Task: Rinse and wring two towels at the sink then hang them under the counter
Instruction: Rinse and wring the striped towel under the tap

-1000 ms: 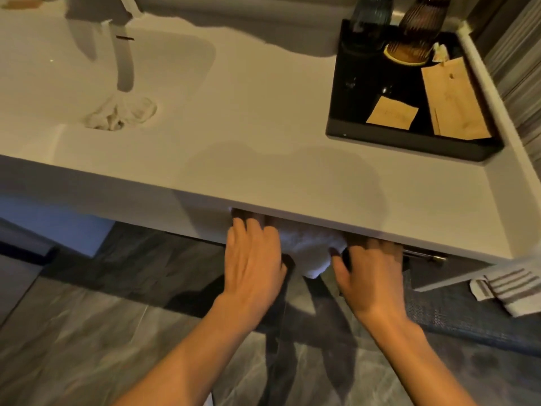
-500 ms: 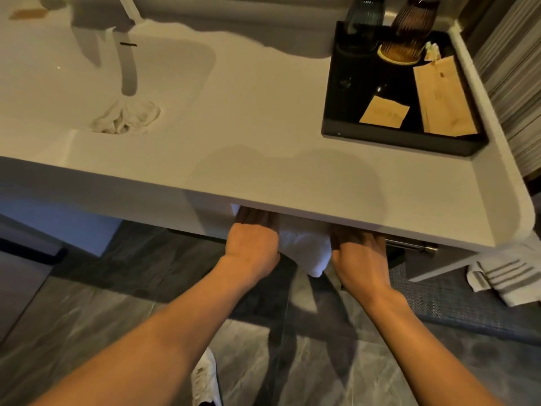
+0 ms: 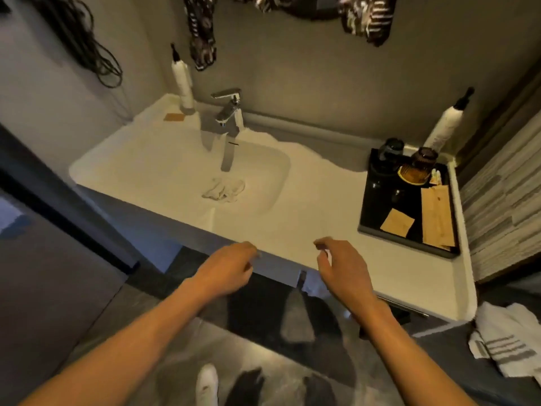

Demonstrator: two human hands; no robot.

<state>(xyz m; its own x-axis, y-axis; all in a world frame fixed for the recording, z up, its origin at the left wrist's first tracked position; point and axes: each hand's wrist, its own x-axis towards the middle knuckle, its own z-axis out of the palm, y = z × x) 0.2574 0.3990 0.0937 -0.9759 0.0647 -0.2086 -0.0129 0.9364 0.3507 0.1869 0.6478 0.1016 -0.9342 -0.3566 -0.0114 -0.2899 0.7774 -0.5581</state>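
A crumpled white towel point(image 3: 224, 189) lies in the sink basin point(image 3: 164, 171) below the faucet point(image 3: 229, 112). Under the counter's front edge, a pale patch of a second white towel point(image 3: 311, 284) shows between my hands, mostly hidden by the counter point(image 3: 307, 218); a metal bar point(image 3: 405, 308) runs to its right. My left hand point(image 3: 228, 268) and my right hand point(image 3: 342, 268) hover at the counter's front edge, fingers loosely curled and apart, holding nothing.
A black tray point(image 3: 366, 212) with cups and paper packets sits on the counter's right end. A white bottle point(image 3: 181, 80) stands behind the sink. A striped white towel point(image 3: 506, 341) lies low at the right. My white shoe point(image 3: 206, 385) is on the grey floor.
Both hands let go of the towel under the counter and rose to the counter's edge. The view lifted and pulled back, showing the whole sink and faucet.
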